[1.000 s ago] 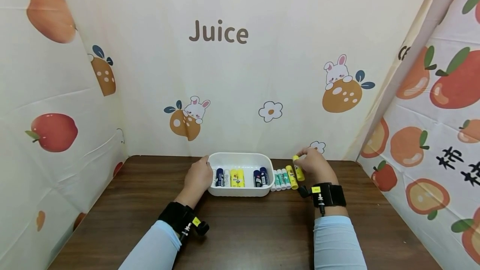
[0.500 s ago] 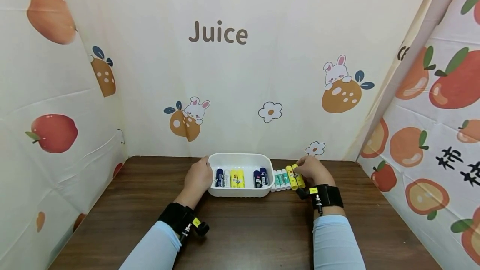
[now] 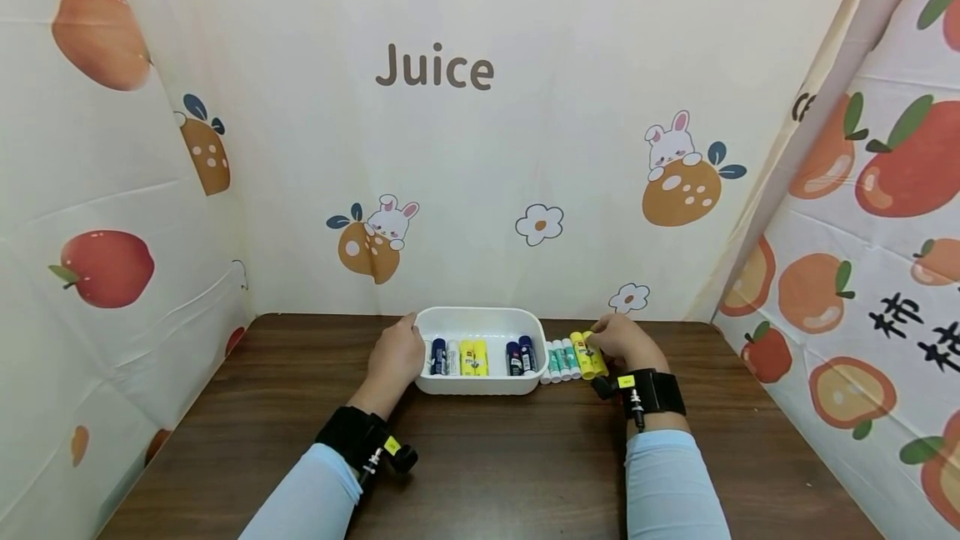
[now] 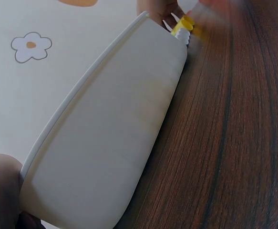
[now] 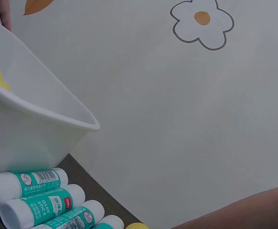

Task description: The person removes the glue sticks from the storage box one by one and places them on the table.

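Note:
My left hand [image 3: 398,349] grips the left end of a white plastic bin [image 3: 480,385], with fingers over its rim. Inside lie dark blue sticks [image 3: 527,354], a pale one [image 3: 453,357] and two yellow sticks [image 3: 468,357]. To the right of the bin, several white-and-green glue sticks [image 5: 43,205] lie side by side. A yellow glue stick [image 3: 581,357] adjoins them. My right hand [image 3: 626,340] pinches the far end of another yellow glue stick [image 3: 597,361], lying against the first. In the right wrist view, the right fingers are out of sight.
The brown wooden table [image 3: 510,465] extends in front of the bin. A printed curtain [image 3: 465,157] hangs close behind the table, and patterned cloths [image 3: 862,290] stand at both sides. Black camera straps [image 3: 660,392] circle both wrists.
My right hand has brought the pinched yellow glue stick left and down against the other yellow one. Since half a second ago, the yellow pair has barely shifted left. My left hand stays on the bin.

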Available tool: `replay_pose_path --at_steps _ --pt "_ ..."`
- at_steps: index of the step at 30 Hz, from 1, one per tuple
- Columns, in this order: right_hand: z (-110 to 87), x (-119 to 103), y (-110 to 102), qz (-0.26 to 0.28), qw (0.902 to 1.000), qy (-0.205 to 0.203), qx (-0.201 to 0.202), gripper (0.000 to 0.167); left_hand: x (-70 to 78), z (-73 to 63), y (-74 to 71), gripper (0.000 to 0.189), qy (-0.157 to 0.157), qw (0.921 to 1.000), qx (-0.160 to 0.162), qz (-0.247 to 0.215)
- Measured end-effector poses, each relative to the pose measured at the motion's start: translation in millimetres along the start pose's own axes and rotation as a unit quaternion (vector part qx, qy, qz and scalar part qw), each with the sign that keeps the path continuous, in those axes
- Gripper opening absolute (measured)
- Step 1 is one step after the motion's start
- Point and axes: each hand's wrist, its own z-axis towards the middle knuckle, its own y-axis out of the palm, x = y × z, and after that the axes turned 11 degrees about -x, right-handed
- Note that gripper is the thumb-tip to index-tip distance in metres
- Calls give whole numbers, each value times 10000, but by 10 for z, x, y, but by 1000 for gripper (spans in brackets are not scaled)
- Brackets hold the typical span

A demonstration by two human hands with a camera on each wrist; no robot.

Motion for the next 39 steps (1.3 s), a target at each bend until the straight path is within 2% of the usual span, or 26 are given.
replay_pose_path --at_steps 4,10,12,18,22,29,32,39 --pt "-130 -139 -59 -411 9988 -79 238 46 0 -2 3 53 -10 10000 -9 -31" --pt "-294 -518 -48 -346 9968 -402 599 47 2 8 0 53 -36 10000 -63 -35" --pt "-324 -681 -5 -507 9946 -614 663 45 -1 10 -1 53 -36 10000 -68 -22" --pt "-386 -1144 269 -1116 9850 -1110 713 41 -10 7 -2 53 -55 10000 -67 2" --pt "-379 -1340 524 -1645 9761 -1264 640 40 -3 9 -4 53 -62 9999 -81 4" --pt "-270 -1425 842 -2321 9642 -1183 501 41 -1 -11 0 52 86 9998 59 167" --pt "-227 -1422 894 -2490 9604 -1149 492 39 -2 -18 3 52 121 9997 104 168" --pt "-192 -1425 944 -2818 9517 -1096 527 22 0 -10 4 52 42 9999 77 91"
